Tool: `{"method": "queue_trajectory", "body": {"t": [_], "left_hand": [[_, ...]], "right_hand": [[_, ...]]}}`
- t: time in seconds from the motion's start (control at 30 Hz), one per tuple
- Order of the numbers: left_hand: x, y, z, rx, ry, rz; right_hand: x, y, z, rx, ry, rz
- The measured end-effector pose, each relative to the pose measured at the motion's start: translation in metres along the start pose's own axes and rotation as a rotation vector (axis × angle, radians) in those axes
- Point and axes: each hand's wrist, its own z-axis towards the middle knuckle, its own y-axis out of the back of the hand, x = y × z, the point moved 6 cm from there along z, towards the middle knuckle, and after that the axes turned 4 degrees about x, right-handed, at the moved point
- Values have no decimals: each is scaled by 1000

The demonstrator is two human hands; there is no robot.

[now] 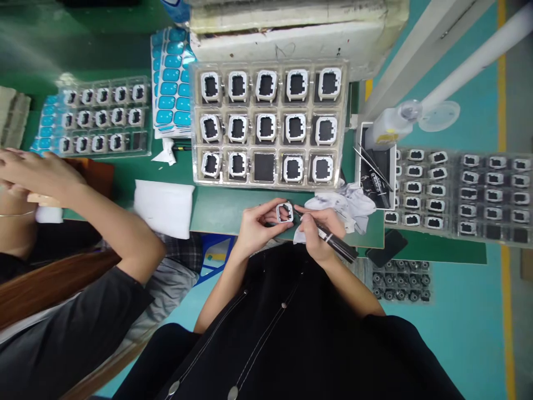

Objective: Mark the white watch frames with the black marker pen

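Between the thumb and fingers of my left hand point(259, 226) is a small white square frame point(285, 212), held just in front of my body at the table's front edge. My right hand point(320, 230) grips a black marker pen point(339, 247), its tip pointing left at the frame's right side. A white cloth point(347, 206) lies just behind and to the right of my right hand. Beyond my hands, a clear tray point(270, 183) holds rows of similar white frames; one compartment in its front row shows only a dark pad.
A person's arm point(112, 228) reaches over the table at left, near another tray point(144, 145) of frames. Blue sticker sheets point(170, 83) and a white paper pad point(164, 208) lie between us. At right stand a box with tweezers point(377, 203), a bottle point(387, 129) and more trays point(453, 214).
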Motion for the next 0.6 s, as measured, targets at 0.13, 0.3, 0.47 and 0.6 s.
{"method": "queue_trajectory", "body": {"t": [0.13,0.3,0.47,0.6], "left_hand": [[-23,6,-8,18,-162,143],[-96,35,0,-163,-644,664],[-122,44,46,-114,-710,1110],[-116,41,63,-23,-573,1177]], "right_hand": [[-8,10,-6,-161,-22,27],[-14,13,-6,-208,-49,15],[-13,13,-4,-216,-30,10],[-13,17,-4,-229,-31,-8]]}}
